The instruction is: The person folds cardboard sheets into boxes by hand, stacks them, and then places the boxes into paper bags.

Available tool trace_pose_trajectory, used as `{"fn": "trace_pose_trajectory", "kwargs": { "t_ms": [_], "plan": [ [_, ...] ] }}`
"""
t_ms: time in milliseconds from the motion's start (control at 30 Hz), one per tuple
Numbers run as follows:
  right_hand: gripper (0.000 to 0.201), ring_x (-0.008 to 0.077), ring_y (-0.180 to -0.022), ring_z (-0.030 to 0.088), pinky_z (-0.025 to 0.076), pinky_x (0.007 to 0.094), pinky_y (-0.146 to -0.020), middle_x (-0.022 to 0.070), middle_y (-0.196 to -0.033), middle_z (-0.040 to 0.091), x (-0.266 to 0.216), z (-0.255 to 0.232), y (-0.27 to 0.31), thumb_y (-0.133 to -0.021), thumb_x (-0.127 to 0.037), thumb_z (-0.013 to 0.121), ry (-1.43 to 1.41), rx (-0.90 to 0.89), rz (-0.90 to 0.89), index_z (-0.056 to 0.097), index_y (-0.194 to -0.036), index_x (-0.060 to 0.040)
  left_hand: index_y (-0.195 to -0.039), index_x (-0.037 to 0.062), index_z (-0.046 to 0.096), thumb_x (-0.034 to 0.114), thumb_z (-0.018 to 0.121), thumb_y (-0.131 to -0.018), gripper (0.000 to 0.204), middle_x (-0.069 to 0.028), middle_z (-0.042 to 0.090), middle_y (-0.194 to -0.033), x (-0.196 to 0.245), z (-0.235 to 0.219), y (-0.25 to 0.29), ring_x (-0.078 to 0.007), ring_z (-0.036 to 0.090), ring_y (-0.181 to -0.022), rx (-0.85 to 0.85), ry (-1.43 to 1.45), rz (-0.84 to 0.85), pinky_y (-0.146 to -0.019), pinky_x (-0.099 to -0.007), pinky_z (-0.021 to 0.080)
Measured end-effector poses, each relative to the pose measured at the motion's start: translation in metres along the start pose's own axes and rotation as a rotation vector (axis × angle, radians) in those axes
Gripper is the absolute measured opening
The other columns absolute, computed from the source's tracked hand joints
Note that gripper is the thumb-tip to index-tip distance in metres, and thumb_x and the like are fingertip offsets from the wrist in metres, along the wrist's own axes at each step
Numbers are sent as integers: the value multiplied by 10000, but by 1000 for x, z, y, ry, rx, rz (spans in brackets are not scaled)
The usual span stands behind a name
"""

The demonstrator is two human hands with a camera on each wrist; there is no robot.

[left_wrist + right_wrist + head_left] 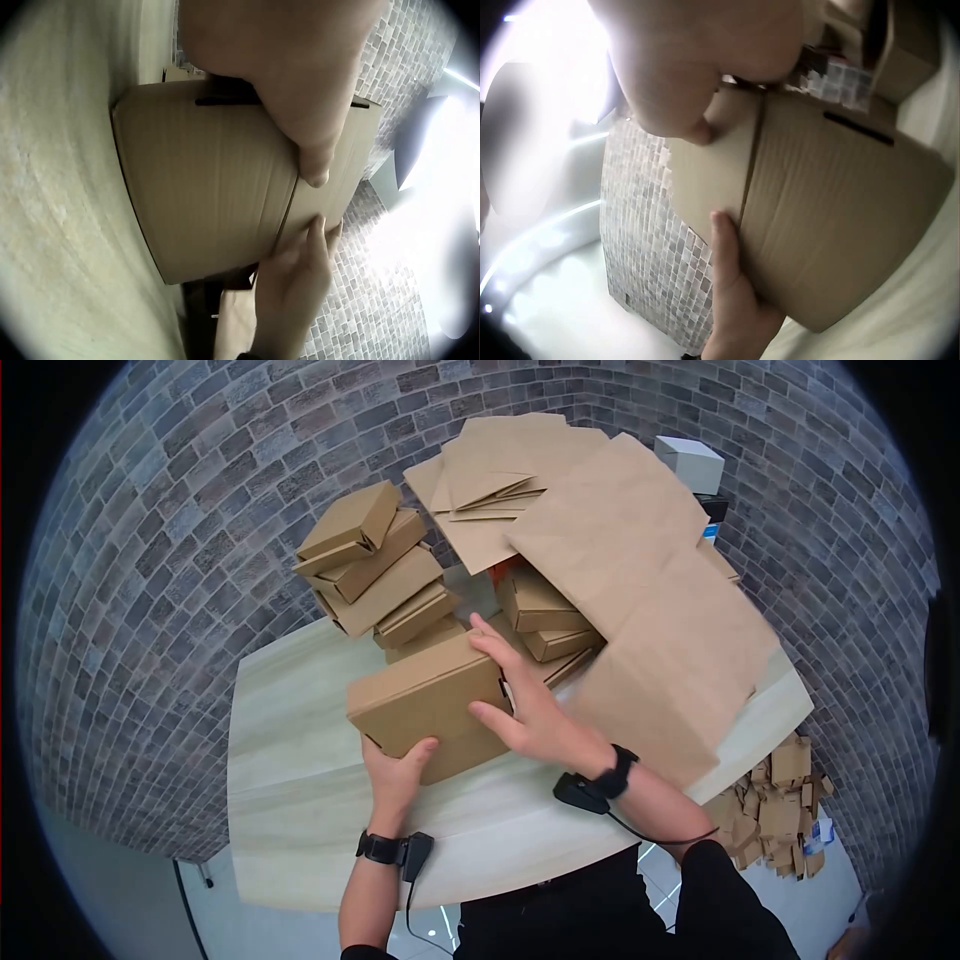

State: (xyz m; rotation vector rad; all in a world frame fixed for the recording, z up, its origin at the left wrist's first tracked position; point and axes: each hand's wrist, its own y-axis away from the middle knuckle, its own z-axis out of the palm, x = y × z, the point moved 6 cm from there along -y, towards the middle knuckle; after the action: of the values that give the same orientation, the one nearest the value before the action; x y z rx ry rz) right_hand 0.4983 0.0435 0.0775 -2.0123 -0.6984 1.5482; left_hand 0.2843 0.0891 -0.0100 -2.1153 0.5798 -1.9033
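A closed brown cardboard box (430, 710) is held tilted above the near part of the table. The left hand (396, 772) grips its lower left side, the thumb on the face toward the camera and the other fingers hidden behind. At the box's right end is the right hand (530, 705), its thumb on the near face and its fingers along the top edge. Both hands also show on the box (210, 172) in the left wrist view. The right wrist view has the box (832, 202) with the left thumb lying near a seam.
Several brown boxes (385, 585) are stacked at the back left of the pale table (290, 780). Large flat brown sheets (640, 560) cover other boxes (540, 605) at the back right. A white box (690, 465) stands behind. Cardboard pieces (785, 805) lie on the floor at right.
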Motion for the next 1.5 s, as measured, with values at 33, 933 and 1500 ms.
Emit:
{"fn": "trace_pose_trajectory", "kwargs": {
  "t_ms": [33,933,1500],
  "plan": [
    [584,400,-1408,351,307,425,-1135,233,-1561,278,-15,-9,4,-851,24,603,179,-64,-9,400,-1391,-71,-1326,8,431,129,848,-752,719,-119,575,-1246,-1,-2,1,-208,570,-1112,32,6,-39,-954,-345,473],
    [280,392,-1291,458,342,486,-1082,166,-1294,558,-23,-108,207,-813,-66,681,1051,261,500,637,-1087,-25,-1448,17,359,598,842,-659,1092,-83,475,-1415,-9,-33,17,-229,462,-1300,20,460,-158,-1070,-410,399],
    [253,388,-1270,473,342,482,-1080,177,-1276,567,-22,-107,208,-831,-46,630,1040,297,511,636,-1082,-19,-1421,135,264,192,863,-688,948,-173,379,-1458,12,-32,26,-274,396,-1334,-185,240,-96,-1100,-407,341]
  ]
}}
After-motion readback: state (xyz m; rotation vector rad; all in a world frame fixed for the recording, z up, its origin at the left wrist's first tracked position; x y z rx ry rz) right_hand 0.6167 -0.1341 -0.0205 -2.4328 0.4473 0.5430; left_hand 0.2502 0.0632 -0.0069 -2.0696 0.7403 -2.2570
